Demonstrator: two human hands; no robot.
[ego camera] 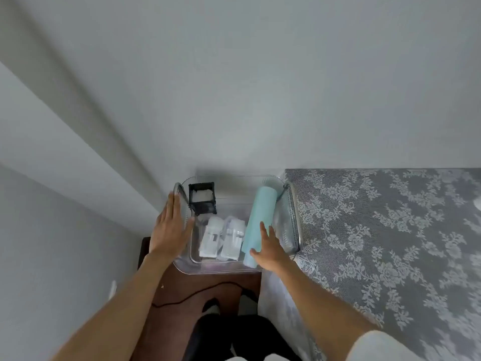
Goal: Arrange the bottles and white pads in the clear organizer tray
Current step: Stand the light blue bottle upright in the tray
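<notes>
Head view shows our left hand (170, 227) flat and open against the left wall of the clear organizer tray (221, 269), gripping nothing. Our right hand (270, 247) rests with fingers (263, 229) spread on the teal bottle (260, 222) lying inside, beside two white bottles (222, 239) and a black holder (202, 198) of white pads. We judge the tray overhangs its dark stand (208, 285); a careless push could tip it. A lace-covered tabletop (390, 230) sits right, plain grey walls (234, 74) behind.
</notes>
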